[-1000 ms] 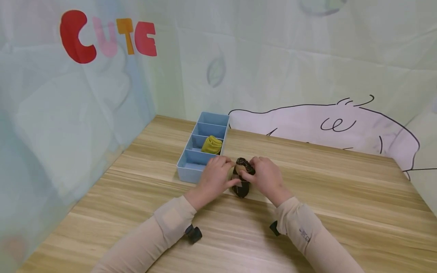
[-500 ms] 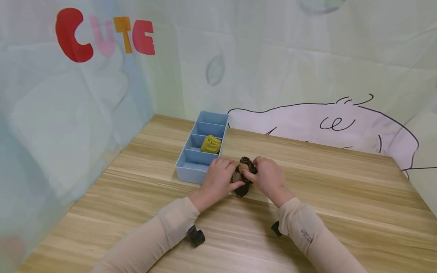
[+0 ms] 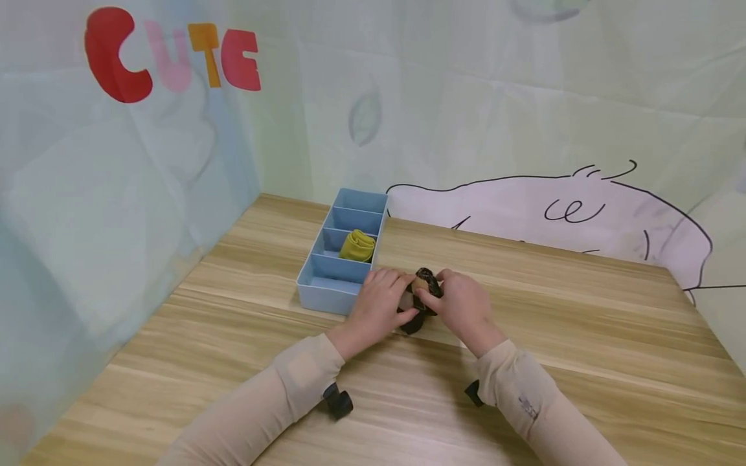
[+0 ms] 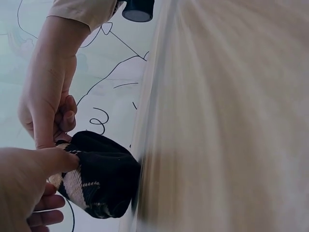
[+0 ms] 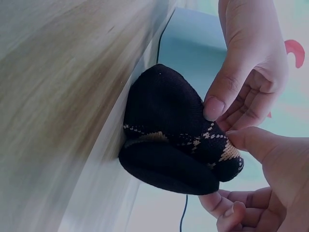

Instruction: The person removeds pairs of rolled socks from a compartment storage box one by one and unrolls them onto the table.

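Note:
A black sock with a tan and grey diamond pattern is bunched into a folded bundle on the table, between both hands. My left hand holds its left side, the thumb pressed on the patterned knit and the other fingers behind it. From the right, my right hand pinches the sock's upper, patterned end between thumb and fingers. In the right wrist view a rounded black fold hangs under the patterned part. The left wrist view shows the dark side of the sock low against the tabletop.
A pale blue box with several compartments stands just beyond my left hand. One compartment holds a rolled yellow cloth bundle. The wood-grain table meets printed fabric walls at the left and back. Small black cameras sit under both wrists.
Both hands have shifted slightly right with the sock's upper end, and the left fingers have closed in on it. The box and yellow bundle keep their places on the table.

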`<act>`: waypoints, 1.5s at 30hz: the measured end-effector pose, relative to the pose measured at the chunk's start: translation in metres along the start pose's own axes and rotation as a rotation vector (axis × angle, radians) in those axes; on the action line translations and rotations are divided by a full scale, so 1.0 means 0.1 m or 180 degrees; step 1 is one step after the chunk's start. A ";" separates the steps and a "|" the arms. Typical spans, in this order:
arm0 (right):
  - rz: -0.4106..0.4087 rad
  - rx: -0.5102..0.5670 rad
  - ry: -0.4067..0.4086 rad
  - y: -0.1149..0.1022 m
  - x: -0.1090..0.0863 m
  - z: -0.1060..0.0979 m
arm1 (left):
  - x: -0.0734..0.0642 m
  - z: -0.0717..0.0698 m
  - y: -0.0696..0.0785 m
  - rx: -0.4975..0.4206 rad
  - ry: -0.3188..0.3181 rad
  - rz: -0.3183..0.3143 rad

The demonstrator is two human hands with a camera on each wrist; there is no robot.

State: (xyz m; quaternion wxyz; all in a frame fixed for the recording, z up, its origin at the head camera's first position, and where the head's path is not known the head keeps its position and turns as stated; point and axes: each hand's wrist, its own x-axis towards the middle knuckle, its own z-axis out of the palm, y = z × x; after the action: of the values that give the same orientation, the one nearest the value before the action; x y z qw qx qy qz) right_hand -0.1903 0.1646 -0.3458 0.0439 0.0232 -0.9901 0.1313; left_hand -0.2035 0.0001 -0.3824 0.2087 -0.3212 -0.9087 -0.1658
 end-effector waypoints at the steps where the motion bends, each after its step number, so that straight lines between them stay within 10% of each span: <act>1: 0.0013 0.0002 -0.0008 0.01 0.00 0.00 | 0.00 0.00 0.00 -0.0014 -0.0004 0.0005; 45: 0.0300 0.0824 -0.0092 0.43 -0.16 0.05 | 0.11 0.14 0.04 -0.0628 -0.0667 -0.0148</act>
State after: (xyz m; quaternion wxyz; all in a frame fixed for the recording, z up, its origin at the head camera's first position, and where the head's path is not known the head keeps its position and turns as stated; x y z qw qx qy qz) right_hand -0.1769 0.2052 -0.3628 0.0202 -0.0159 -0.9654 0.2596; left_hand -0.2124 0.0147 -0.3883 0.0763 -0.3345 -0.9121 -0.2246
